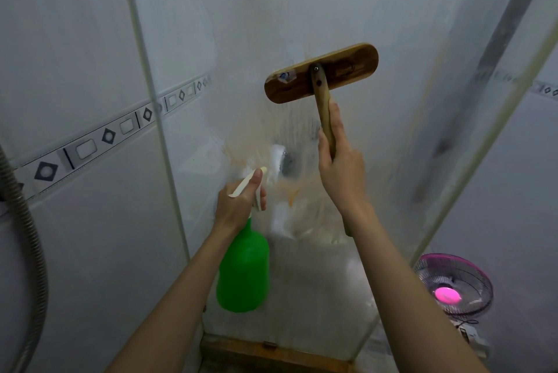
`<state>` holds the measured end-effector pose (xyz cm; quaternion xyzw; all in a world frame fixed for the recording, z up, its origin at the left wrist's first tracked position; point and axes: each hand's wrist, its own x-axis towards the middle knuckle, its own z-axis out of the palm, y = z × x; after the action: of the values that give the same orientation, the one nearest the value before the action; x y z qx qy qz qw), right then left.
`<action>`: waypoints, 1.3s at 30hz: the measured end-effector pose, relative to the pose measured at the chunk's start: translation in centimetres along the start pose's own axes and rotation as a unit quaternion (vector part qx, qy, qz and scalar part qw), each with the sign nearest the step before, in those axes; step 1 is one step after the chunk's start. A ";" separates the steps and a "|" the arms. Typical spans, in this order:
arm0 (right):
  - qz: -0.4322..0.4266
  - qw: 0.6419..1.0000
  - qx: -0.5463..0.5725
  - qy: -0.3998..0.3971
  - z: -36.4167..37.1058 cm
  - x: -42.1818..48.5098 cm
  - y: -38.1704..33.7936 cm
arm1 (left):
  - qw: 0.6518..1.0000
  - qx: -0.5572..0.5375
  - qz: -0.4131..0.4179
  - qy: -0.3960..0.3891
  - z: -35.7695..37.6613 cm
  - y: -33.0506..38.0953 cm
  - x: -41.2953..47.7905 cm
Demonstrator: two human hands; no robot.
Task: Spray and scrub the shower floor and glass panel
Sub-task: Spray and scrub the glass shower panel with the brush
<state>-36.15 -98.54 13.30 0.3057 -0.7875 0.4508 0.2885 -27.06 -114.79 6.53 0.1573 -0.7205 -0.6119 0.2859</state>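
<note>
Spray bottle (243, 273): green opaque plastic with a white trigger head, held upright just in front of the glass panel (271, 10), nozzle toward it; the contents and fill level cannot be seen through the body. Left hand (238, 203): wrapped around the bottle's neck, forefinger along the trigger. Scrub brush (321, 73): an oblong wooden head set across a wooden handle, lying flat against the glass above the bottle; the bristles face the panel and are hidden behind the wooden back. Right hand (339, 161): closed around the handle below the head, with the handle's lower end showing again beneath the wrist. The hands are apart, each with its own tool. The glass is streaked and cloudy; white, dark and orange shapes behind it are too blurred to identify. Shower floor: not made out in this view. Tiled wall (75, 40), left, has a patterned border strip (87, 149). Ribbed shower hose (30, 236): cut off by the left edge. Pink fan (453, 285): low right, beyond the panel's frame.
</note>
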 end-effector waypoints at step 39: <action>0.185 0.977 -0.067 0.084 -6.9 -2.6 5.4 | 0.989 -0.071 0.076 -0.101 5.0 6.7 -0.7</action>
<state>-37.25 -89.72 11.50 0.0958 -0.8318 0.4667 0.2849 -28.68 -109.10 12.44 0.0186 -0.7102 -0.6506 0.2684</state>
